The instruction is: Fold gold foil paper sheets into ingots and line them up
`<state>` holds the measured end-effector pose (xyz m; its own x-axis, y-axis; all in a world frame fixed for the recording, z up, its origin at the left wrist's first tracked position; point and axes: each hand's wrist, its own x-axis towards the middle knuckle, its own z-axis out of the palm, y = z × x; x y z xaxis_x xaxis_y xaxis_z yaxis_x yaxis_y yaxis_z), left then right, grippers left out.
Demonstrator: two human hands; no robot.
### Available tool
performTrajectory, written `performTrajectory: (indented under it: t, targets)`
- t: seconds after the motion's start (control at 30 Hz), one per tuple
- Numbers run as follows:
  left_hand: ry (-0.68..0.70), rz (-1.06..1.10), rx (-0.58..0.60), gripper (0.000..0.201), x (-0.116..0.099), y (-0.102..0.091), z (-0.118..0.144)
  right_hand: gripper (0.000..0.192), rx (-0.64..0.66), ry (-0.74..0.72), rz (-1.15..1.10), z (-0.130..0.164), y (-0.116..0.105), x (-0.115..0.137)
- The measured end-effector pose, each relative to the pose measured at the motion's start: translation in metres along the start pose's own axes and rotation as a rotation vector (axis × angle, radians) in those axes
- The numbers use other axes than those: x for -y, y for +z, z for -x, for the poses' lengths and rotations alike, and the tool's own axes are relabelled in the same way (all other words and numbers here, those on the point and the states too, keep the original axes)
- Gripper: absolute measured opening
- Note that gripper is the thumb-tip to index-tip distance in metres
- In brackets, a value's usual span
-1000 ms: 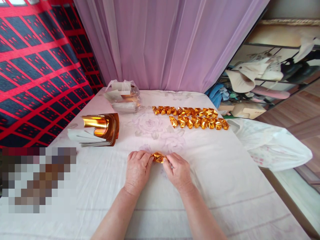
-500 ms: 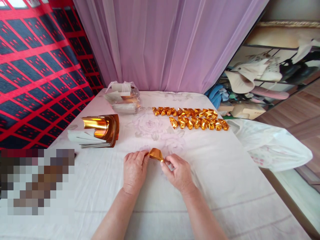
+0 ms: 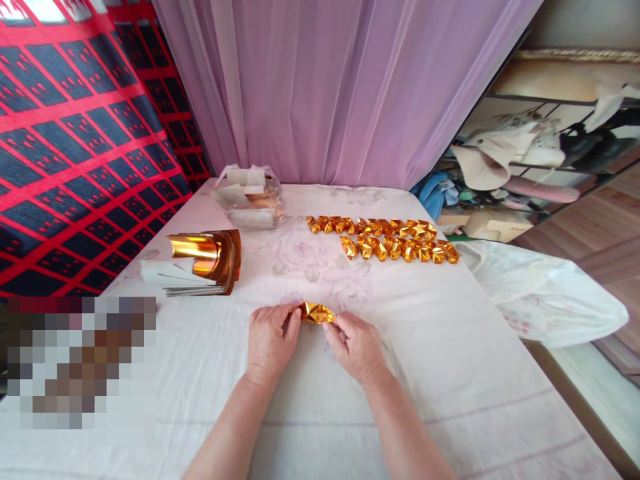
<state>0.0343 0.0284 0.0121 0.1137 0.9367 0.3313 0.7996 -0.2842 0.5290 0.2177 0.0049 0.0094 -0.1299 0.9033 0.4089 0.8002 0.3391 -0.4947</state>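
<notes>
The left hand (image 3: 271,337) pinches gold foil (image 3: 317,313) at its nine o'clock end, the right hand (image 3: 361,341) at three; light, even pressure should keep creases crisp.

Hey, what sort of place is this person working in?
Probably a room in a home: a purple curtain hangs behind the table, which wears a floral cloth, and the shelves at right hold household clutter, including what looks like a hat.

Foil piece (image 3: 318,313) between left hand (image 3: 271,340), right hand (image 3: 360,341) — sheet stack (image 3: 230,263) left, bag (image 3: 250,200) behind it (foil rows (image 3: 395,249) right).
</notes>
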Motion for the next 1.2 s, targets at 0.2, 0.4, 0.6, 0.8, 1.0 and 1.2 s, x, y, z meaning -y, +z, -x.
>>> performTrajectory:
  t: [0.2, 0.4, 0.6, 0.8, 1.0, 1.2]
  targets:
    - [0.011, -0.025, 0.010, 0.026, -0.001, -0.001, 0.000, 0.026, -0.031, 0.168, -0.144, 0.000, -0.001, -0.001]
    - [0.012, -0.017, -0.019, 0.028, 0.001, 0.001, 0.001, 0.024, -0.042, 0.192, -0.173, 0.000, -0.001, -0.004]
    - [0.001, 0.041, -0.041, 0.030, 0.003, 0.003, 0.000, 0.037, 0.022, 0.084, -0.051, 0.002, 0.001, -0.003]
    - [-0.162, 0.281, -0.149, 0.042, 0.008, 0.003, -0.004, 0.036, -0.256, 0.137, 0.205, -0.029, 0.002, -0.013]
    - [-0.206, 0.360, -0.209, 0.041, 0.012, 0.003, -0.006, 0.029, -0.294, 0.299, 0.447, -0.098, 0.012, -0.032]
    - [-0.189, 0.379, -0.216, 0.040, 0.014, 0.006, -0.008, 0.041, -0.286, 0.393, 0.511, -0.114, 0.022, -0.030]
